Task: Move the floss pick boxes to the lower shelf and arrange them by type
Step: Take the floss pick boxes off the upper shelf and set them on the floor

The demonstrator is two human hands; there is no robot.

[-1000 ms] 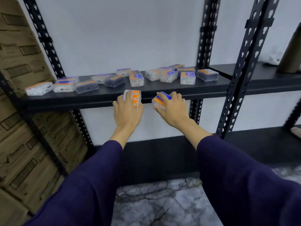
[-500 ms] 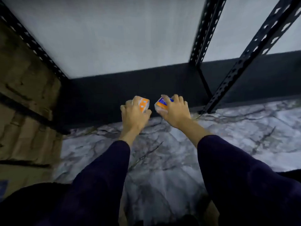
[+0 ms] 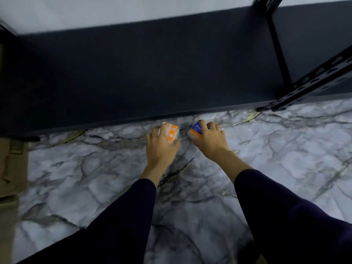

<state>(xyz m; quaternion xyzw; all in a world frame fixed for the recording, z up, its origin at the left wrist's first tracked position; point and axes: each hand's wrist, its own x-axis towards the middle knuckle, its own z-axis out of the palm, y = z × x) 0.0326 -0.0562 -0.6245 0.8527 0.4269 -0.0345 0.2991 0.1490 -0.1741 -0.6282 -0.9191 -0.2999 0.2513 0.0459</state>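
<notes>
- Now, L→R: left hand [image 3: 162, 147] wraps its fingers over a floss box w/ orange dotted label [image 3: 171, 132], held in air just short of the lower shelf [image 3: 133, 73] front edge, above the marble floor [image 3: 285, 159].
- Right hand [image 3: 211, 141] clamps on a blue/orange-label box [image 3: 196, 130], same height, near the first box but not touching.
- Boxes prob. light, stiff plastic, a bit slick; best gripped across the long sides, thumb opposite the fingers.
- Shelf looks bare in view.
</notes>
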